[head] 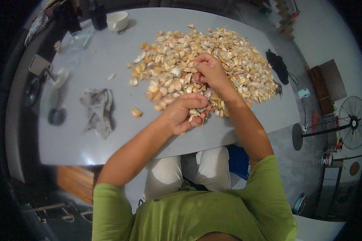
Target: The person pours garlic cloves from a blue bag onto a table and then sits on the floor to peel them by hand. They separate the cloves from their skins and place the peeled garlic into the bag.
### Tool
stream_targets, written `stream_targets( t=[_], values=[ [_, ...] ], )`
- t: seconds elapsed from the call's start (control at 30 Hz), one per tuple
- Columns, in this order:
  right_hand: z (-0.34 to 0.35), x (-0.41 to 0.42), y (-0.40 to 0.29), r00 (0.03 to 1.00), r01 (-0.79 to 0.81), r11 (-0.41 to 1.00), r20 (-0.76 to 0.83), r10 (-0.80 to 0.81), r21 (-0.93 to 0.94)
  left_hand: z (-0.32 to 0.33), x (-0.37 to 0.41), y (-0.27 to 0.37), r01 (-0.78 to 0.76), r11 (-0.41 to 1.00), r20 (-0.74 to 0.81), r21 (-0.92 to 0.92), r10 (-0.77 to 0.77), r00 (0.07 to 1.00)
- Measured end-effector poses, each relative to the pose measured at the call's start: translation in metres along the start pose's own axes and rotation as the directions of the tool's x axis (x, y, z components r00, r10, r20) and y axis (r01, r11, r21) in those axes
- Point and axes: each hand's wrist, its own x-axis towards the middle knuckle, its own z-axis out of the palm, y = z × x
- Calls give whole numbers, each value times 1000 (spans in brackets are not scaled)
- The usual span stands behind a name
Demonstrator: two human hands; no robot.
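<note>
A broad heap of unpeeled garlic cloves (175,72) is spread over the grey tabletop (123,138). At the heap's near edge my left hand (188,113) is curled around several garlic cloves (194,114), some showing between its fingers. Just beyond it and to the right, my right hand (209,70) hovers over the heap with thumb and fingertips pinched together; whether something small is between them cannot be told. One loose garlic clove (136,112) lies left of my left hand.
A white cup (117,21) stands at the far left, near a clear plastic bag (78,40). A crumpled grey cloth (99,111) lies on the left side. A black object (277,66) rests at the right edge. On the floor to the right stands a fan (351,123).
</note>
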Motion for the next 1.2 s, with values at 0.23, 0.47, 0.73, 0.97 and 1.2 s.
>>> stream_targets(
  t=[0.23,0.47,0.73,0.97,1.2],
  values=[
    [29,-20,-19,915,403,762,212,-343,-507,-2,0,-2,6,1000,-20,24,-5,1000],
    [34,-19,-18,903,428,624,328,-276,-653,1,-3,-3,140,978,90,153,-154,984],
    [36,-11,6,873,479,383,381,-306,-790,2,-2,-4,161,974,101,161,-178,979],
    [26,-12,-3,991,88,945,124,-51,-314,6,-7,-3,149,972,67,179,-163,984],
    [6,-16,-9,930,346,850,267,-254,-397,5,-2,-5,89,989,68,115,-97,993]
  ],
)
